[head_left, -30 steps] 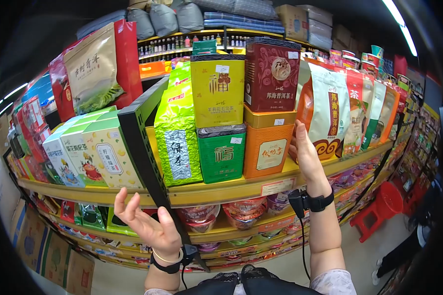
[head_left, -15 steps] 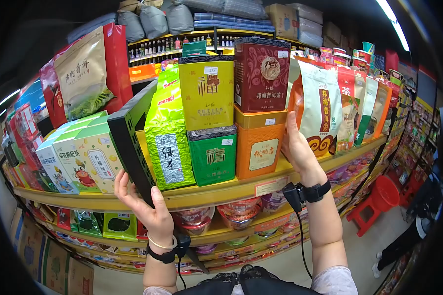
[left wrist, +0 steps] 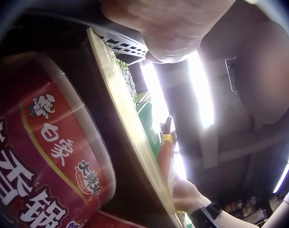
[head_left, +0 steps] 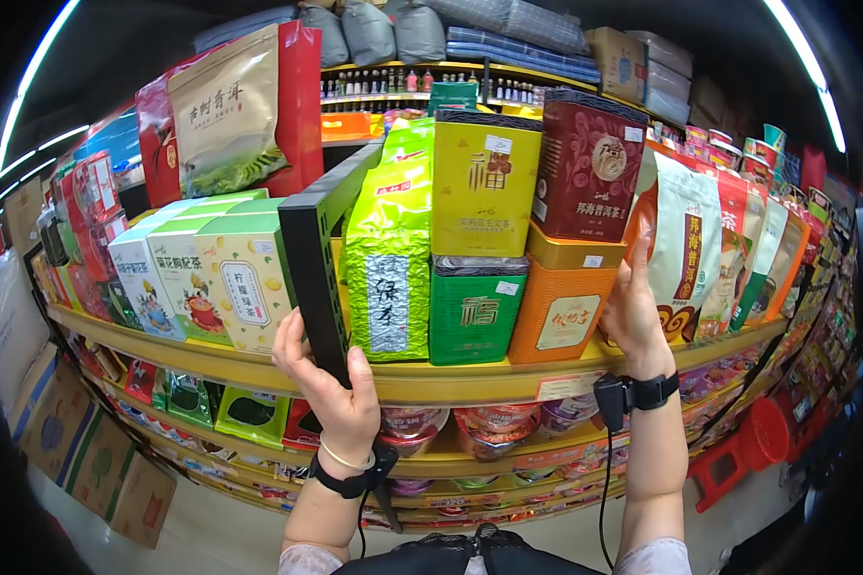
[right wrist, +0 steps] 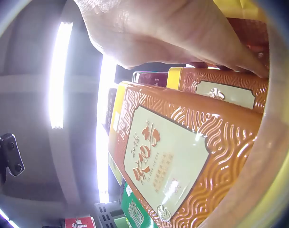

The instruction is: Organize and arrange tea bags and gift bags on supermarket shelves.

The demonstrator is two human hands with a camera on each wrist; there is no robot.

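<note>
1. Yellow shelf ran crosswise, its front lip just below both my palms.
2. Black divider stood on edge. Its long axis ran from my left hand straight back into the shelf.
3. Green bag and green tin sat between my two hands, just right of the divider.
4. Orange tin stood upright, long axis vertical, with a flat yellow tin stacked on it. It was immediately left of my right hand and touching it. It was well right of my left hand, with the bag and green tin in the gap, so the right hand was clearly nearer.
5. Left hand gripped the divider's front end, thumb on its right face and fingers wrapped round the left face.
6. Right hand was not closed on anything. Its fingers were straight and pointing up, flat against the orange tin's right side, wedged between it and the white-orange pouch. I couldn't tell where the thumb sat.
</note>
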